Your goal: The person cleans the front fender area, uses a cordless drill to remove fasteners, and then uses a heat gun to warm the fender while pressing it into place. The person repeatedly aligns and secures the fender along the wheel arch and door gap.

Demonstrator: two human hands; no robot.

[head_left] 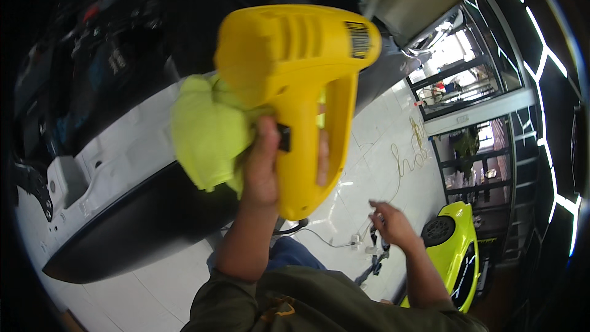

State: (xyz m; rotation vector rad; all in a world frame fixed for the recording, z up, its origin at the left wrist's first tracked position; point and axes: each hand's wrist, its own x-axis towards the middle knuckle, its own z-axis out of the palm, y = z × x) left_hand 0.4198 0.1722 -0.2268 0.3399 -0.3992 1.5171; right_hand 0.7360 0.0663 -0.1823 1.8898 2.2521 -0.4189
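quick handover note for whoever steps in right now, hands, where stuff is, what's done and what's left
Left hand: raised near the camera, gripping the handle of the yellow plastic heat gun, with a crumpled lime-green cloth bunched against the same hand.
Right hand: lower and out to the side, fingers curled over the thin pale cord; whether it grips is unclear.
Around: white car body panel with black trim to the left, on a glossy white tiled floor.
Done: gun and cloth are in hand.
Left: the gun's nozzle points away from view, at nothing I can identify; no work on the panel shows.
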